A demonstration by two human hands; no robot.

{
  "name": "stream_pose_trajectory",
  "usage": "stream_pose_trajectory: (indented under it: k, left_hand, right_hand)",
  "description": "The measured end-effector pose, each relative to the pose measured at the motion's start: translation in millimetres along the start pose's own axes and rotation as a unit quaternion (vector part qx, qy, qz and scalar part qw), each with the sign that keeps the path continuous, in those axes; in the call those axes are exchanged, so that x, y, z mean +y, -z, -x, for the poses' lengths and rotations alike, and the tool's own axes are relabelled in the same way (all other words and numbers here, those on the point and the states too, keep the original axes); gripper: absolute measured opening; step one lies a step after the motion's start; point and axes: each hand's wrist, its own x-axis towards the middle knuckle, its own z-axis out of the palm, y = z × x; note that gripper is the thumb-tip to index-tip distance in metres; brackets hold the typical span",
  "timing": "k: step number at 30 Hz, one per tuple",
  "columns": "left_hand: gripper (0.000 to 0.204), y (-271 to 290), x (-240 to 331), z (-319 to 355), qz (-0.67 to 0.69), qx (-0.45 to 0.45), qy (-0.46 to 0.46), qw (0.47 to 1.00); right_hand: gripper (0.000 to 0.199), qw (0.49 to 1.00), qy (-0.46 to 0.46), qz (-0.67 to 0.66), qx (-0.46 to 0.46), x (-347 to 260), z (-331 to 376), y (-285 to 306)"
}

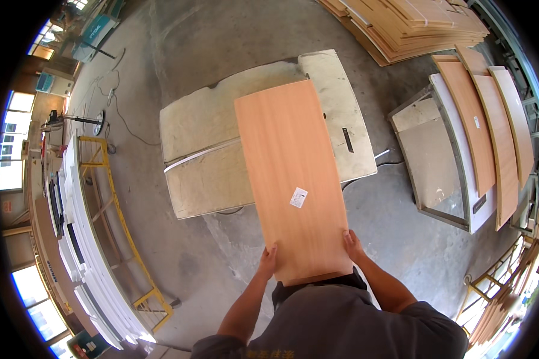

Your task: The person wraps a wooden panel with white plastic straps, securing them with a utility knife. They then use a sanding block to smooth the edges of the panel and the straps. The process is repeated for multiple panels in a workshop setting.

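A long wood-grain panel (290,155) stretches away from my body, with a white label (298,198) stuck on its face. My left hand (269,261) grips its left edge near the close end, and my right hand (353,244) grips the opposite edge. On both hands the thumb lies on top, while the other fingers are mostly hidden. The panel's far part lies over a worn, cream-coloured worktable (209,149), covering the middle of it. Its near end reaches my waist.
At right, a metal-framed rack (428,206) carries leaning wood-grain panels (470,119). Stacked brown boards (413,24) lie at the far right. A yellow-framed trolley (123,221) with white strips (90,263) stands left. A black cable (126,119) crosses the concrete floor (179,269).
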Motion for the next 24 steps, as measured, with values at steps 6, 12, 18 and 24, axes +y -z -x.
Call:
stream_pose_trajectory:
  k: [6,12,18,24]
  left_hand:
    - [0.062,4,-18,-8,0.035,-0.015,-0.033,0.999]
    - [0.061,8,-19,-7,0.002,-0.028,-0.045,0.999]
    - [0.058,11,-26,-12,-0.036,0.006,-0.05,0.998]
    - [0.06,22,-12,-6,-0.021,-0.038,-0.044,0.998]
  right_hand:
    - [0.064,0.996,-0.034,0.082,-0.022,4,-10,6]
    - [0.066,0.996,-0.021,0.088,-0.006,18,-15,2]
    - [0.064,0.995,-0.004,0.095,0.006,5,-4,-6]
    - [0.063,0.997,-0.035,0.06,0.02,21,0,-15]
